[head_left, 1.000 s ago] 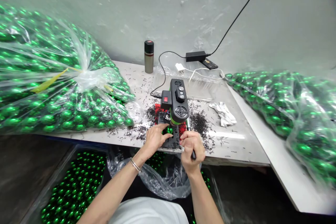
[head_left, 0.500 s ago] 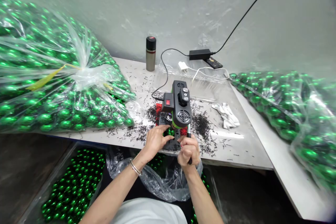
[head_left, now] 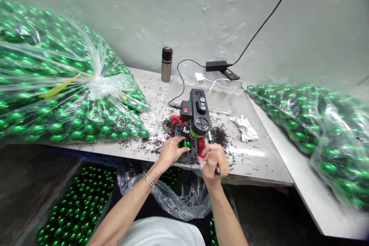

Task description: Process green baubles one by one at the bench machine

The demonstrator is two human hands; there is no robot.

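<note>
A small bench-drill-like machine [head_left: 199, 111], black with a red switch and a green band, stands at the table's front edge. Under its head, a shiny green ball [head_left: 185, 143] sits on the black base, between the thumb and fingers of my left hand [head_left: 171, 150]. The ball's underside is hidden. My right hand [head_left: 215, 161] is closed around the black-gripped lever [head_left: 218, 170] at the machine's right side. Red bits [head_left: 201, 146] and black shavings [head_left: 217, 135] lie around the base.
Big clear bags of green balls stand left [head_left: 75, 115] and right [head_left: 305, 127]. Behind the machine are a flask [head_left: 166, 64], a power adapter [head_left: 216, 65] and a white plug [head_left: 199, 77]. White gloves [head_left: 245, 127] lie to its right. A bin of green balls [head_left: 77, 203] sits below.
My right hand has swung the lever outward to the right, away from the machine. My left hand stays at the green ball. The view has shifted slightly.
</note>
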